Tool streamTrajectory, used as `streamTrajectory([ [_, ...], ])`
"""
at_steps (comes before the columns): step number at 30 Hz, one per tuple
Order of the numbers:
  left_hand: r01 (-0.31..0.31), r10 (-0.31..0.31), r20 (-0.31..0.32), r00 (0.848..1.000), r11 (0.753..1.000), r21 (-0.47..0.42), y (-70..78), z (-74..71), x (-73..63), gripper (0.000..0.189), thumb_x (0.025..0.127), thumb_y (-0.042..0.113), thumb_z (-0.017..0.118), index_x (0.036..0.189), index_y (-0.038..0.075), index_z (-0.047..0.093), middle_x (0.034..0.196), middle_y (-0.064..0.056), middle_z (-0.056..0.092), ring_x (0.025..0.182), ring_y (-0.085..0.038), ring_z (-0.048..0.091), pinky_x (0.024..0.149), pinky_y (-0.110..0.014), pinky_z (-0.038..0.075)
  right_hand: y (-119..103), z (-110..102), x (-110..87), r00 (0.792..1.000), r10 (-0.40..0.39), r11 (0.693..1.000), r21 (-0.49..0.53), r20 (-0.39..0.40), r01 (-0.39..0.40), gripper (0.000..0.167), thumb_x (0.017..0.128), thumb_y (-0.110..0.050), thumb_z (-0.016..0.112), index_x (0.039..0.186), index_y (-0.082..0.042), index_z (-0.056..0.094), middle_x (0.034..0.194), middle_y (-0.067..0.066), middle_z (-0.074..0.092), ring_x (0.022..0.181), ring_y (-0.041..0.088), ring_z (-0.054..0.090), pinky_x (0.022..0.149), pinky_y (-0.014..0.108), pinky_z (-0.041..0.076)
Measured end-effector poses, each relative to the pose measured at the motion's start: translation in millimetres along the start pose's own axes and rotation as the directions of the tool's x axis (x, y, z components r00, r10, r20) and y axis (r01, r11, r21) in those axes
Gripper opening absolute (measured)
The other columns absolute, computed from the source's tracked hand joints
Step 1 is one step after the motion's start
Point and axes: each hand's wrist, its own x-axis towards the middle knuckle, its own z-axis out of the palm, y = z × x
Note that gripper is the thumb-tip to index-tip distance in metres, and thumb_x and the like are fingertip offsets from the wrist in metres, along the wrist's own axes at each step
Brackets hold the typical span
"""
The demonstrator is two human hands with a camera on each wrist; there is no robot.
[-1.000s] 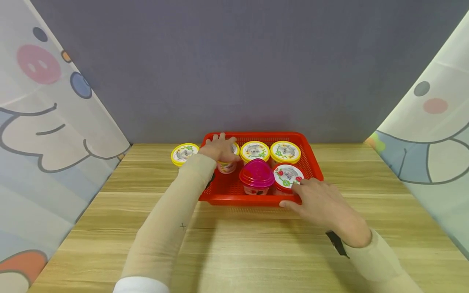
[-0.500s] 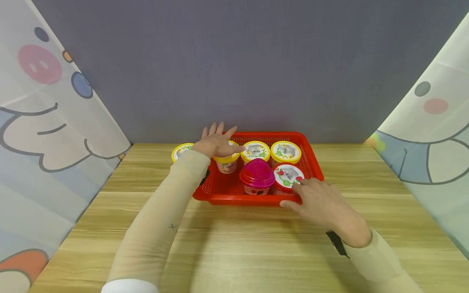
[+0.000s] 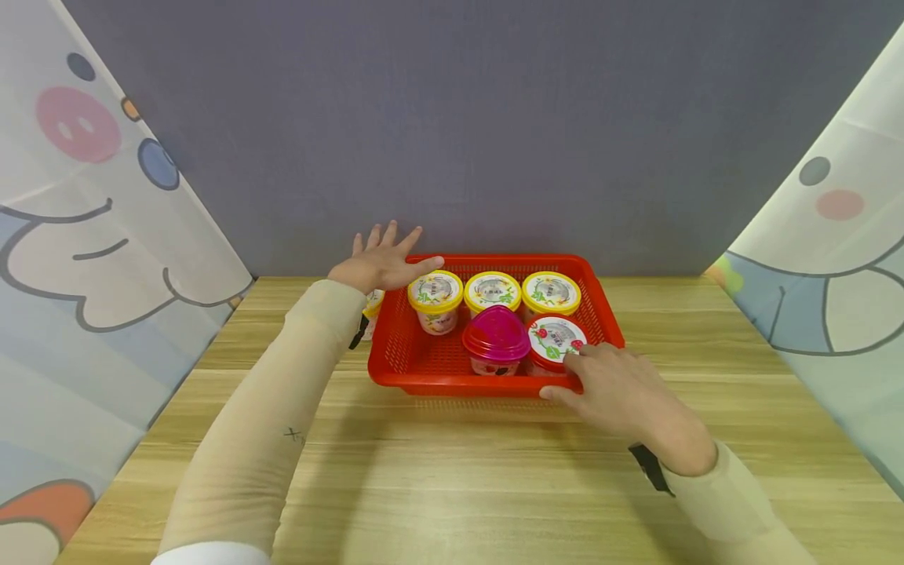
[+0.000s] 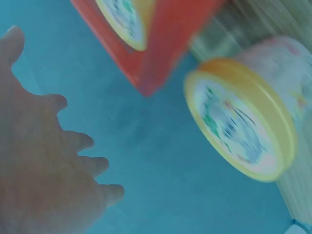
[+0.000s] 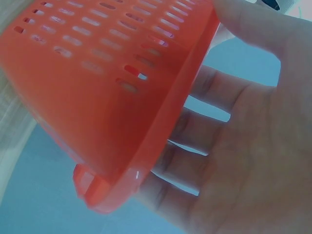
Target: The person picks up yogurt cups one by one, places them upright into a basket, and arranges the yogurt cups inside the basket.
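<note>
My left hand (image 3: 381, 265), fingers spread and straight, hovers at the back left corner of a red plastic basket (image 3: 424, 362). Beneath its wrist a yellow-lidded cup (image 3: 372, 304) stands on the table outside the basket, mostly hidden in the head view; the left wrist view shows its printed lid (image 4: 234, 126). My right hand (image 3: 621, 396) grips the basket's front right corner, its fingers curled over the rim (image 5: 161, 136). Inside the basket, yellow-lidded cups (image 3: 435, 290) form the back row. In front are a cup with a magenta heart-shaped lid (image 3: 496, 336) and a red-lidded cup (image 3: 554, 339).
The basket rests on a wood-grain table (image 3: 452, 479), close to a grey back panel (image 3: 452, 133). Cartoon-printed curtains stand at the left (image 3: 106, 259) and right (image 3: 840, 235).
My left hand has moved left and up from the back-left cup inside the basket, its fingers spreading. It now covers much of the cup outside. My right hand has stayed on the basket.
</note>
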Motion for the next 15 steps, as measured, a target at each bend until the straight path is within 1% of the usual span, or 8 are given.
streamTrajectory([
  [3,0.011,-0.011,0.01,1.0,1.0,-0.011,-12.3,-1.1,-2.4,0.093,0.092,0.082,0.028,0.164,0.031,-0.003,0.168,-0.015,-0.017,0.153,-0.043,-0.016,0.116,-0.062,-0.014,1,0,0.0,1.0,0.005,1.0,0.007,0.003,-0.005,0.06,0.09,-0.06,0.066,0.118,-0.007,0.07,0.116,0.016,0.068,0.105,0.038,0.063,0.079,0.061,0.052],
  [7,0.004,-0.004,0.008,1.0,1.0,-0.012,-28.4,0.7,-5.3,0.091,0.094,0.079,0.028,0.164,0.029,-0.002,0.168,-0.017,-0.016,0.152,-0.046,-0.015,0.116,-0.064,-0.013,2,0,-0.8,1.0,0.016,1.0,0.014,0.011,-0.016,0.061,0.09,-0.061,0.066,0.119,-0.007,0.07,0.119,0.016,0.068,0.107,0.039,0.062,0.078,0.062,0.052],
  [11,0.002,-0.002,0.007,1.0,1.0,-0.011,-44.3,4.0,-8.3,0.087,0.098,0.074,0.026,0.164,0.025,-0.001,0.167,-0.021,-0.015,0.151,-0.049,-0.013,0.116,-0.066,-0.011,3,-1,-1.7,0.999,0.033,0.999,0.023,0.029,-0.034,0.066,0.089,-0.062,0.066,0.125,-0.006,0.068,0.124,0.018,0.066,0.113,0.042,0.06,0.083,0.065,0.05],
  [15,0.016,-0.015,0.02,1.0,1.0,-0.026,-58.1,7.9,-12.2,0.085,0.1,0.071,0.026,0.164,0.022,0.0,0.166,-0.024,-0.014,0.15,-0.052,-0.011,0.115,-0.067,-0.009,4,-1,-2.7,0.999,0.039,0.999,0.024,0.033,-0.039,0.067,0.089,-0.062,0.066,0.125,-0.006,0.068,0.12,0.017,0.067,0.109,0.041,0.061,0.081,0.063,0.051],
])
